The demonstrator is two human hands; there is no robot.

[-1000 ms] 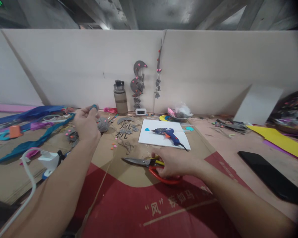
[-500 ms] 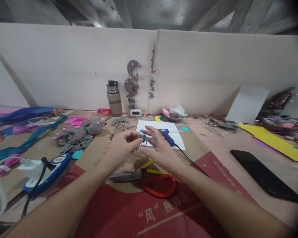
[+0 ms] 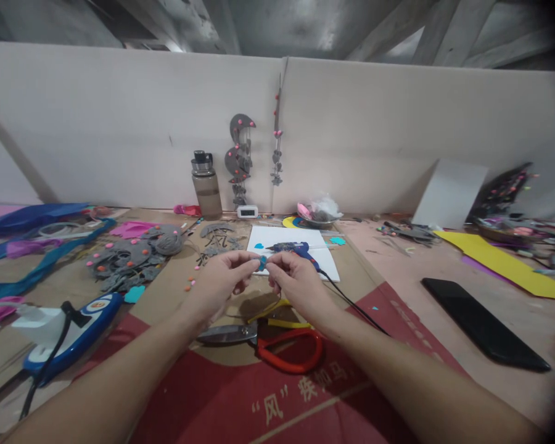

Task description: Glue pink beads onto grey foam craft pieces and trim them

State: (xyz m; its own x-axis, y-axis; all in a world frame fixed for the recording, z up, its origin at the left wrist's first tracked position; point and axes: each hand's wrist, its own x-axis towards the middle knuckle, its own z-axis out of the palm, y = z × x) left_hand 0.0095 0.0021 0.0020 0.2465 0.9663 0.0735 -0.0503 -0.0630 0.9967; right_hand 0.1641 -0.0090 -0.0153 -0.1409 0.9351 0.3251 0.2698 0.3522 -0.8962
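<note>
Between my hands is a small teal-blue piece, pinched on its left by the thumb and fingers of my left hand. My right hand closes its fingertips on the piece's other edge. Just beyond, a blue glue gun lies on a white sheet, with a small blue heart near its nozzle. Below my hands lie scissors with red handles and another tool with yellow handles.
Grey felt pieces and a blue-white power strip are at left. A bottle stands by the white partition. A black phone and yellow sheet lie at right. A black cord runs from the glue gun.
My right hand has closed its spread fingers onto the teal-blue piece, beside my left fingertips. The view has shifted slightly, uncovering the glue gun's nozzle and the blue heart.
</note>
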